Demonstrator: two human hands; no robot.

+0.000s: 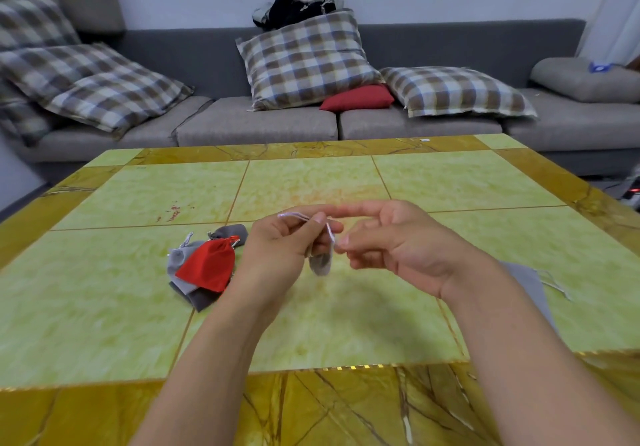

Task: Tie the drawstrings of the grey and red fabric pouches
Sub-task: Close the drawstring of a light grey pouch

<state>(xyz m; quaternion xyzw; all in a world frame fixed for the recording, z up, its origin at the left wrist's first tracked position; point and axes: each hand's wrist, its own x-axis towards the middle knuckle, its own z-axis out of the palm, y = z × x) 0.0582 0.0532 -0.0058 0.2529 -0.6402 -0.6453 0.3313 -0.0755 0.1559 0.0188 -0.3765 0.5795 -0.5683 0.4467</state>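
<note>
- My left hand holds a small grey pouch above the surface; its fingers pinch the pale drawstring, and the pouch hangs just below them
- My right hand meets it; thumb and forefinger pinch the same drawstring at its lower end, the other fingers loosely curled
- Left of my left fingers lies a heap of pouches, a red pouch on top of grey ones
- Under my right forearm lies another grey pouch, partly hidden
</note>
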